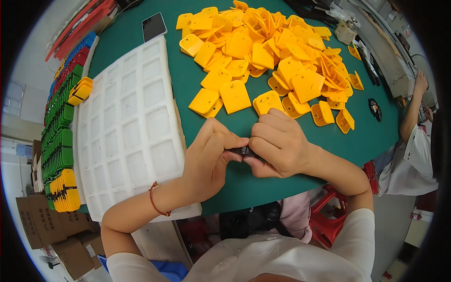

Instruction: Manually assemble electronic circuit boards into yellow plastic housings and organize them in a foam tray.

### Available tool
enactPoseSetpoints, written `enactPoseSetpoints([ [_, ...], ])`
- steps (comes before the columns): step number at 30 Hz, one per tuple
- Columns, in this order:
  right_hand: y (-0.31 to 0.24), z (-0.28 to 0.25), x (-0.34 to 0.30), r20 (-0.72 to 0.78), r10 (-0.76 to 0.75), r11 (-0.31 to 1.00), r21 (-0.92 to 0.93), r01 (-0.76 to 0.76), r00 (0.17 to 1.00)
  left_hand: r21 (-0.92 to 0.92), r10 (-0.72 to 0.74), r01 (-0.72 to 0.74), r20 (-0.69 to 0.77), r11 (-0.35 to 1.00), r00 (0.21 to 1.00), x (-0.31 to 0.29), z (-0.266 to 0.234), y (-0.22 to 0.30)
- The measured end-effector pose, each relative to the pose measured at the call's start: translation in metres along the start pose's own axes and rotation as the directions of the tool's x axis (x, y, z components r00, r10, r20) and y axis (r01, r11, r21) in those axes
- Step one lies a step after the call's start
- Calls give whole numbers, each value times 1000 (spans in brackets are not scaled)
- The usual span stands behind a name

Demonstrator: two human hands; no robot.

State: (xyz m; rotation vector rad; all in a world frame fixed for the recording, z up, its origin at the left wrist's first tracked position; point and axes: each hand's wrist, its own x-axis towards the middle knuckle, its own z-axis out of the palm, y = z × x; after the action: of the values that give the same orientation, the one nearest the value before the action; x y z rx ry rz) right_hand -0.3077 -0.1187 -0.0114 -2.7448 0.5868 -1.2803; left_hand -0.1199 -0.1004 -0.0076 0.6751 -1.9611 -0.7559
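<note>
Both my hands meet over the near part of the green table, pinching one small black part (243,151) between them. My left hand (206,157), with a red braided cord on its wrist, grips the part's left end with thumb and index finger. My right hand (278,144) is closed around the other end, its fingers curled and hiding most of it. The part's exact kind cannot be made out. Just beyond my hands lies a large heap of yellow plastic folded pieces (263,44), rounded at the corners, some with small holes.
A white foam tray (134,117) with square pockets lies to my left. Along its outer side stand rows of green (58,141), yellow, red and blue pieces. A phone (154,27) rests at the back, a small black round item (375,109) at the right. Another person's arm (413,105) shows far right.
</note>
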Motion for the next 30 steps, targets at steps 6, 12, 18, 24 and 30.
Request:
enactPoseSetpoints([
  [6,1,3,-2,-72,-78,994,66,83,994,52,34,-38,69,998,997,-1,-2,1],
  [12,2,2,-3,-73,-90,994,62,95,993,63,60,-66,96,996,994,0,-4,2],
  [18,4,-4,0,-106,24,999,-45,-29,994,-1,68,-68,102,998,992,7,-3,1],
  [24,8,-10,0,-128,138,990,60,-131,982,-606,-475,437,110,664,873,2,-1,-5],
  [30,19,-13,1,-78,338,930,-123,-345,938,-808,-471,430,220,403,854,0,-13,-22],
])
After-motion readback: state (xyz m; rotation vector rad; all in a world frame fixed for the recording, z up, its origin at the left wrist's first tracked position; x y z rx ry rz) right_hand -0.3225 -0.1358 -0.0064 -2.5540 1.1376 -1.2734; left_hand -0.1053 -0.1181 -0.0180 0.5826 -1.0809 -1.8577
